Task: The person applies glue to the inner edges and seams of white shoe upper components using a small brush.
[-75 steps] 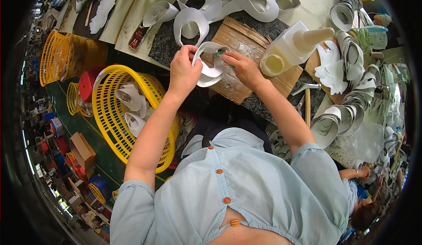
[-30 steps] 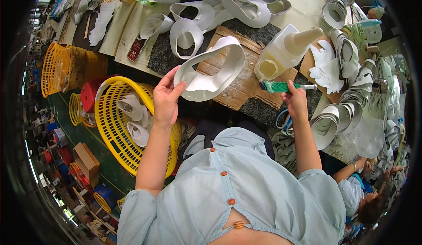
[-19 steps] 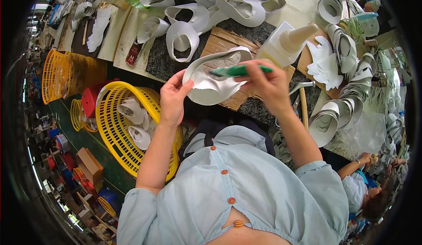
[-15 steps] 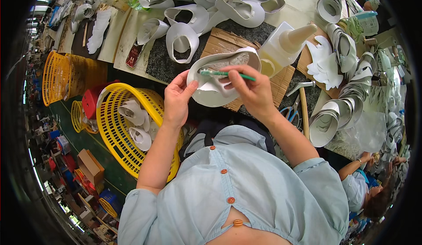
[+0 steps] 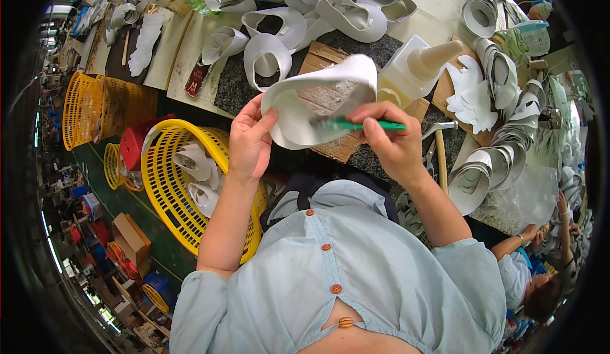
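My left hand [image 5: 250, 139] pinches the left edge of a white shoe upper [image 5: 288, 117], thumb on its inner face and fingers behind. The upper is held up over a piece of brown cardboard [image 5: 332, 149], which shows through its opening. A brush with a green handle [image 5: 390, 125] is gripped between the thumb and fingers of my right hand [image 5: 397, 143]. Its bristle end is blurred and lies against or just over the upper's inner surface; I cannot tell which. Right behind the upper stands a translucent squeeze bottle [image 5: 406, 68] with yellowish liquid and a cone-shaped cap.
Several white uppers [image 5: 265, 61] lie across the back of the table. Stacked uppers [image 5: 473, 179] line the right side, near a hammer [image 5: 440, 157]. A yellow basket [image 5: 170, 192] with white pieces stands at my left. Another person [image 5: 518, 268] sits at far right.
The upper has turned and tilted, its far end now higher. My right hand has moved right with the brush, whose bristles have shifted from the upper's left edge toward its middle.
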Available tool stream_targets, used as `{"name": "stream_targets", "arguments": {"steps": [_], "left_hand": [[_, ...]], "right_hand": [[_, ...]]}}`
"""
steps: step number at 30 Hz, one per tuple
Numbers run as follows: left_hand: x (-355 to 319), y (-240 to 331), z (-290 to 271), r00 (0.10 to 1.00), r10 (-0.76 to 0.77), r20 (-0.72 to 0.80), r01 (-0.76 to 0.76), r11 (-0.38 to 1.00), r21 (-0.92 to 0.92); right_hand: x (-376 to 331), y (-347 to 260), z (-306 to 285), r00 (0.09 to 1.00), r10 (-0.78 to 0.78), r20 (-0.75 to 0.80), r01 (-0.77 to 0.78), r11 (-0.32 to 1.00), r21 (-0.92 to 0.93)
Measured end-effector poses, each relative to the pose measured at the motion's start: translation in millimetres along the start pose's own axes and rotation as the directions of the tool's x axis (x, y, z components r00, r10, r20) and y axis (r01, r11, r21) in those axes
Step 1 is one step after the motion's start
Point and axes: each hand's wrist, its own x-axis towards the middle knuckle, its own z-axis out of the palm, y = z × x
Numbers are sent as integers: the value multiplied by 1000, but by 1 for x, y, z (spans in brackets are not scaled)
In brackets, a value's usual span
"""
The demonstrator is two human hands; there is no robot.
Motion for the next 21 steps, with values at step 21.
{"name": "stream_targets", "arguments": {"steps": [21], "left_hand": [[4,12,7,963,-241,119,236,970,56]], "right_hand": [[42,7,5,925,-338,-172,259,894,-367]]}}
